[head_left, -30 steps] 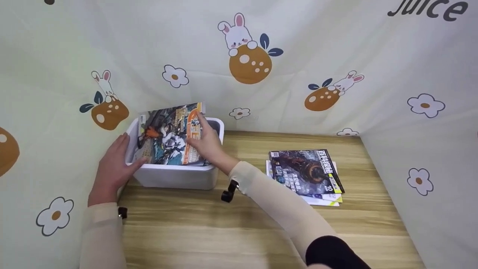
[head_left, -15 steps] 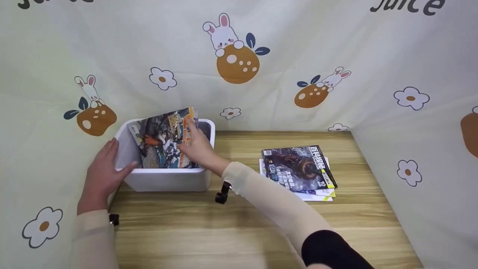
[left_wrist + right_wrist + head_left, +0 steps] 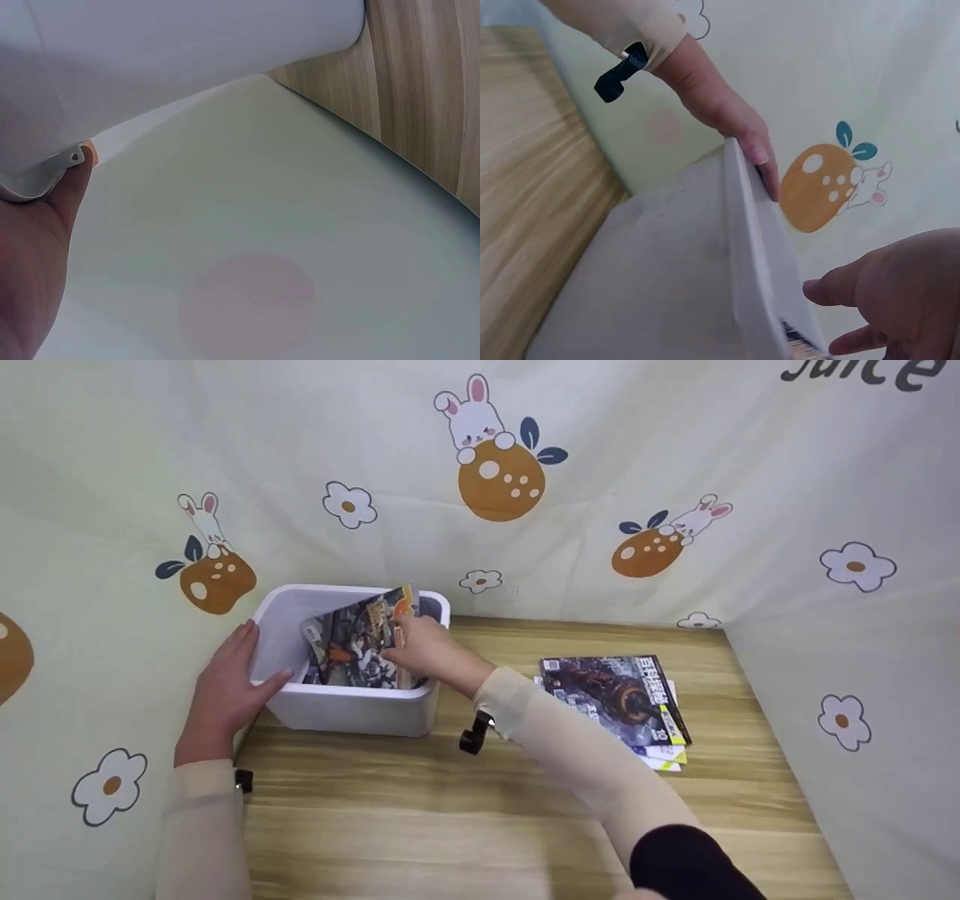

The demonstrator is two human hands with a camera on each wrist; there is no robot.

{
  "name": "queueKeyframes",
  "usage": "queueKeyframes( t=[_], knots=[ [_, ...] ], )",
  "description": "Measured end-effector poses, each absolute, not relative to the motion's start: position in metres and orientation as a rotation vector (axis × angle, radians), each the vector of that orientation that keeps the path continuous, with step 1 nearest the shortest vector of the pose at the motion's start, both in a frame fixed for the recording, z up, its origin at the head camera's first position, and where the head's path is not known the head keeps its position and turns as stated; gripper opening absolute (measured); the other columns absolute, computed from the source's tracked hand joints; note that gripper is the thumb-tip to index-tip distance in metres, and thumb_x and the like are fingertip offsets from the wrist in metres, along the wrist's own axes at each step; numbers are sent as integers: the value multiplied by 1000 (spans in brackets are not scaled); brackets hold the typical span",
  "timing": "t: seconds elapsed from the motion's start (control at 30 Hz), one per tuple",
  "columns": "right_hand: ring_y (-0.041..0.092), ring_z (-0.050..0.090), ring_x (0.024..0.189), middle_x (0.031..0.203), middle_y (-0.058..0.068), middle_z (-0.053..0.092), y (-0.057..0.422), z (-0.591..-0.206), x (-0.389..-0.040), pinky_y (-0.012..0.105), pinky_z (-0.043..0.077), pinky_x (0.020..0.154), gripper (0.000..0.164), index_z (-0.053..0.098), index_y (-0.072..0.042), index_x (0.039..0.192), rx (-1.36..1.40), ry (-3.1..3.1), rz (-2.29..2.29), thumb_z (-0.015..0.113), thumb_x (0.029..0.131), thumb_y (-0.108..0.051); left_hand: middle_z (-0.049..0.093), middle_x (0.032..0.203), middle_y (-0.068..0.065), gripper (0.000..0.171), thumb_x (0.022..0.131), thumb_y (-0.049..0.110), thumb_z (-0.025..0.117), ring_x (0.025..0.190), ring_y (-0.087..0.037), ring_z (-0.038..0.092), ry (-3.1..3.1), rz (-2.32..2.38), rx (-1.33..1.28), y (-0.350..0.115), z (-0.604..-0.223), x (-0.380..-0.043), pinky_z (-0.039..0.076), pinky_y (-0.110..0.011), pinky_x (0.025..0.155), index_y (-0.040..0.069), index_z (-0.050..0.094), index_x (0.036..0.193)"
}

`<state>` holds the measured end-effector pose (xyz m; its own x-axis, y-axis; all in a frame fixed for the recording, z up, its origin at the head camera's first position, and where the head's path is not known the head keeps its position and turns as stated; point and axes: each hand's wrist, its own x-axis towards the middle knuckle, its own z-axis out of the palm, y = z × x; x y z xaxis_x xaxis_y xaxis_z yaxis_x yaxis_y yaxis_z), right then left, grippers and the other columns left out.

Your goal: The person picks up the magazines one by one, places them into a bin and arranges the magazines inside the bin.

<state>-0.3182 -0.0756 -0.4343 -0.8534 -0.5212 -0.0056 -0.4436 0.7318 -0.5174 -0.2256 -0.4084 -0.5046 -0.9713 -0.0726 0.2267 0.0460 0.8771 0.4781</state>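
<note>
A white plastic bin (image 3: 352, 712) stands on the wooden table at the left of the head view. My left hand (image 3: 229, 690) grips its left end, the thumb over the front rim corner and the fingers along the outer side. My right hand (image 3: 439, 652) holds a colourful magazine (image 3: 364, 649) by its right edge, thumb on the cover. Tilted, the magazine stands mostly inside the bin, its upper right corner above the rim. In the right wrist view the right hand (image 3: 915, 292) is over the bin's opening, and only a sliver of printed paper (image 3: 802, 345) shows.
To the right lies a small stack of magazines (image 3: 615, 697), a dark one on top. A pale curtain (image 3: 585, 427) with rabbits and oranges encloses the wooden table (image 3: 420, 817) at the back and both sides. The bin stands close to the left curtain.
The magazine has gone lower into the bin and shifted right, with my right hand moving along. My left hand stays on the bin. The head view has swung slightly back and forth.
</note>
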Motion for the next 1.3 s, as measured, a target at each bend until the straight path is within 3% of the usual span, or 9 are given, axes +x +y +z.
queueKeyframes(
  t=[0.2, 0.37, 0.5, 0.63, 0.83, 1.0, 1.1, 1.2, 1.3],
  knots=[
    [28, 74, 112, 127, 13, 76, -33, -432, -312, 40, 63, 98, 50, 70, -5, 139, -763, 2796, -873, 80, 102, -37, 18, 182, -24, 110, 102, 70, 63, 167, -48, 16, -2850, -716, -44, -396, -509, -236, 19, -76, 129, 3, 18, 177],
    [27, 75, 106, 121, 15, 77, 4, -427, -315, 36, 64, 94, 32, 75, -1, 126, -904, 2710, -1166, 77, 105, -25, 17, 182, -24, 110, 102, 71, 62, 167, -49, 15, -2844, -715, -24, -398, -507, -238, 18, -77, 129, 4, 17, 177],
    [26, 74, 99, 111, 14, 77, 57, -438, -321, 35, 65, 90, 21, 75, 1, 118, -927, 2691, -1336, 77, 104, -15, 15, 183, -23, 111, 102, 71, 61, 168, -48, 13, -2860, -728, -14, -399, -505, -240, 17, -77, 128, 5, 14, 178],
    [31, 74, 102, 112, 16, 75, 127, -463, -334, 43, 65, 92, 23, 73, 3, 119, -774, 2775, -1354, 77, 104, -14, 14, 183, -22, 111, 101, 71, 63, 168, -48, 13, -2837, -747, 11, -403, -501, -243, 17, -78, 128, 7, 13, 178],
    [46, 66, 122, 133, 31, 65, 247, -512, -354, 61, 56, 107, 60, 61, 8, 140, -376, 2937, -1086, 84, 101, -30, 12, 184, -21, 113, 101, 72, 63, 168, -47, 11, -2821, -748, 34, -408, -498, -243, 15, -79, 127, 10, 11, 179],
    [65, 41, 144, 159, 48, 33, 327, -542, -346, 79, 39, 118, 108, 32, 6, 167, -115, 2899, -851, 88, 94, -50, 12, 184, -21, 112, 102, 71, 63, 168, -48, 11, -2827, -755, 34, -410, -501, -236, 14, -79, 127, 9, 10, 179],
    [70, 29, 150, 164, 51, 19, 355, -558, -340, 84, 33, 118, 127, 17, 1, 174, -36, 2826, -773, 87, 90, -63, 13, 183, -22, 111, 102, 69, 64, 168, -49, 12, -2828, -758, 27, -412, -504, -234, 14, -79, 127, 8, 11, 178],
    [68, 32, 148, 161, 49, 24, 365, -566, -339, 83, 33, 119, 134, 15, -3, 177, -37, 2795, -734, 87, 85, -70, 14, 183, -23, 110, 102, 67, 64, 168, -49, 13, -2806, -754, 21, -415, -505, -234, 13, -78, 129, 7, 13, 178],
    [64, 42, 141, 155, 45, 32, 373, -570, -339, 79, 37, 120, 135, 17, -5, 177, -50, 2794, -734, 91, 82, -67, 16, 183, -24, 108, 103, 65, 65, 168, -49, 14, -2781, -760, 12, -410, -508, -238, 13, -75, 130, 5, 14, 177]
  ],
)
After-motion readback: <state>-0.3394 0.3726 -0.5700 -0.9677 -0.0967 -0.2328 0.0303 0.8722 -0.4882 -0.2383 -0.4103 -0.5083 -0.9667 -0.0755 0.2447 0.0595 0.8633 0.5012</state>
